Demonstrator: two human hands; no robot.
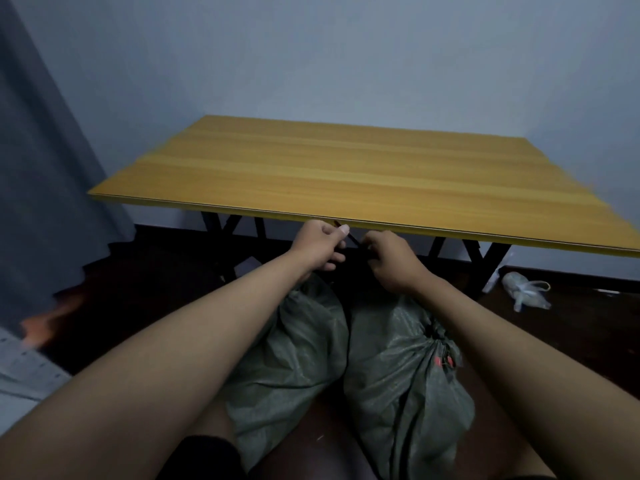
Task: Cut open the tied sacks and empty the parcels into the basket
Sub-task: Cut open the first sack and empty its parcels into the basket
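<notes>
Two grey-green woven sacks, left sack [298, 344] and right sack [405, 382], are lying side by side on the dark floor before the wooden surface [346, 178], the right one's neck still gathered under a tie [441, 355]; no parcels or basket are showing, so emptying appears not yet begun. The left hand [320, 245] and right hand [391, 259] are each pinching a thin dark item [351, 239], too small to identify, just above the left sack. A clear plastic bag [526, 289] is lying well apart to the right.
</notes>
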